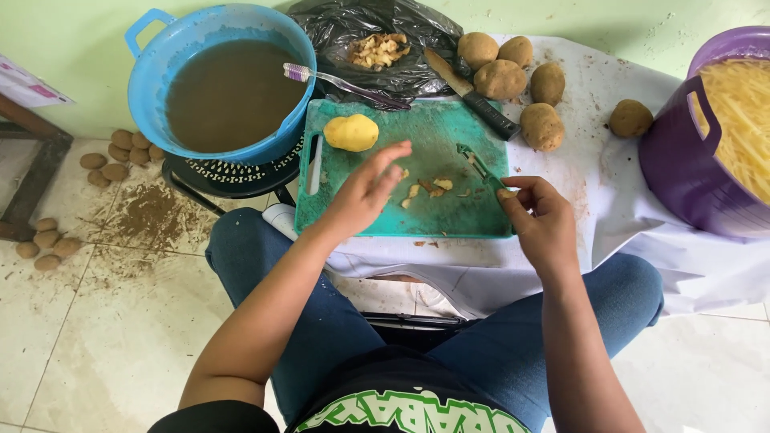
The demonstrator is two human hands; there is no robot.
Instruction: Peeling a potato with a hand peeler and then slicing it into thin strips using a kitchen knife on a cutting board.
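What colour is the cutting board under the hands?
Teal green cutting board, seen clearly in the head view.

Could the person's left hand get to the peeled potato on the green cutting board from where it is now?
Probably yes. The left hand hovers open over the green cutting board, and the peeled potato lies just beyond its fingers with only bare board and a few peel scraps between them.

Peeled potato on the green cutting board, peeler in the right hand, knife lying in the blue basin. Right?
Not quite. The head view shows the knife lying on the white cloth beside the unpeeled potatoes; a toothbrush rests across the blue basin. The rest holds.
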